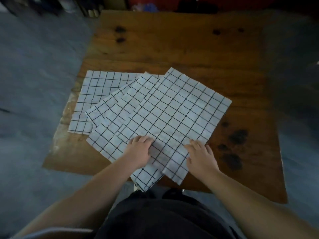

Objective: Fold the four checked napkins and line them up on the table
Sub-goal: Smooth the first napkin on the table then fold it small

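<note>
Several white napkins with a black check lie fanned and overlapping on the wooden table (181, 45). The top napkin (177, 107) lies unfolded on the right of the fan, tilted. The leftmost napkin (96, 90) lies flat beneath the others. A lower napkin's corner (145, 180) hangs over the table's near edge. My left hand (139, 150) lies on the near left edge of the top napkin, its fingers curled on the cloth. My right hand (200, 156) lies on that napkin's near right part, fingers bent over the fabric.
Dark stains (233, 147) mark the table at the right. Grey floor (34, 66) surrounds the table. Dim objects (146, 6) stand beyond the far edge. My dark clothing (164, 218) is at the bottom.
</note>
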